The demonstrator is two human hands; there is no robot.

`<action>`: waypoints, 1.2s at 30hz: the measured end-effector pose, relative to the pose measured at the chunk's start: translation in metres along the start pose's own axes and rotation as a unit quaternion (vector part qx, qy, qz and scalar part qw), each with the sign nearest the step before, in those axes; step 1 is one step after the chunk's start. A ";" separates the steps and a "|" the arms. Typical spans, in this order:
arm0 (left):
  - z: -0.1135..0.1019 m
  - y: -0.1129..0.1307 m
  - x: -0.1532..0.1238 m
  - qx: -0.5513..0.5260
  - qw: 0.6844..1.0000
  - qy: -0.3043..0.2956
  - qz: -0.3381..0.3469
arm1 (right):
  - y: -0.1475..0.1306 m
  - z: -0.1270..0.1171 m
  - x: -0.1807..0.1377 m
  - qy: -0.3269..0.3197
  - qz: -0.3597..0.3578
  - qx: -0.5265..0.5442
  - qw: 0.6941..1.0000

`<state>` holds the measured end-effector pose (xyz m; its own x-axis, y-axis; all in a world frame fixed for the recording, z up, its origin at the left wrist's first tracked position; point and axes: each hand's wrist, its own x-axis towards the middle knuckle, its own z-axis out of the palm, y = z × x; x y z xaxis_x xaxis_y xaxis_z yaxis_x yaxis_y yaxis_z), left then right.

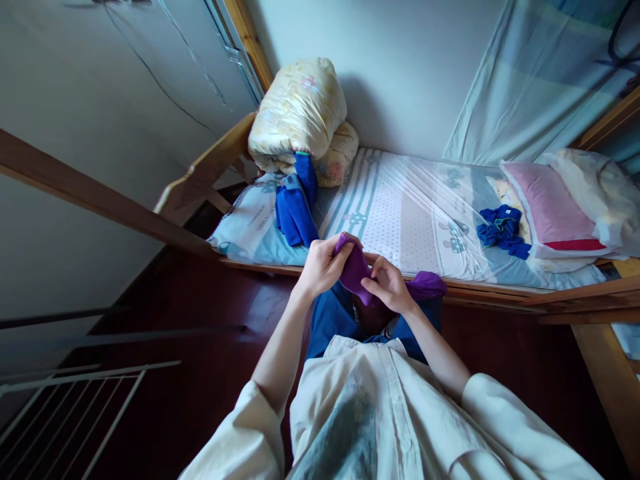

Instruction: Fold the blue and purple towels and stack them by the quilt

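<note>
Between my two hands, above my lap, is a small purple sock [355, 272]. My left hand [325, 265] pinches its upper end, thumb pressed on the fabric. My right hand [389, 285] grips the lower right edge with thumb and fingers; part of the cloth there is hidden behind the fingers. Another purple cloth piece [427, 285] lies over my right knee, beside the right hand and apart from it. Blue trousers [327, 320] cover my legs under the hands.
Before me stands a low bed with a patterned sheet [385, 207]. On it are a rolled cream quilt [300, 110], a blue garment [295, 210], crumpled blue clothing [501, 230] and a pink pillow [550, 203]. Wooden rails [100, 190] and a white metal rack [95, 400] flank me.
</note>
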<state>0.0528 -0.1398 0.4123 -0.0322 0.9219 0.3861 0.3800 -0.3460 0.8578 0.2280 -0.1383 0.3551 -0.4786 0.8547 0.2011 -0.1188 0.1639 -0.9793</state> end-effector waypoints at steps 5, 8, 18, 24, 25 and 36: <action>-0.003 0.005 0.002 0.053 0.996 0.033 0.061 | -0.016 -0.009 0.011 -0.002 0.000 0.022 1.000; -0.005 0.001 0.002 0.071 0.993 0.071 0.058 | -0.009 -0.016 0.006 -0.030 0.004 -0.011 0.999; -0.032 -0.023 0.013 0.104 0.961 0.257 0.004 | 0.062 -0.054 -0.032 -0.116 0.130 -0.170 0.970; -0.088 -0.049 0.028 0.127 0.912 0.389 0.022 | 0.065 -0.117 -0.066 0.033 0.145 -0.155 0.977; -0.091 -0.049 0.029 0.122 0.915 0.383 0.032 | 0.064 -0.121 -0.067 0.045 0.137 -0.155 0.977; -0.052 -0.011 0.038 0.034 0.974 0.212 0.071 | 0.111 -0.004 0.001 -0.064 0.115 -0.023 0.991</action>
<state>-0.0005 -0.1096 0.4347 -0.3491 0.7055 0.6168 0.4680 -0.4390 0.7670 0.2180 -0.1172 0.2466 -0.5952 0.8031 -0.0289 0.0440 -0.0034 -0.9990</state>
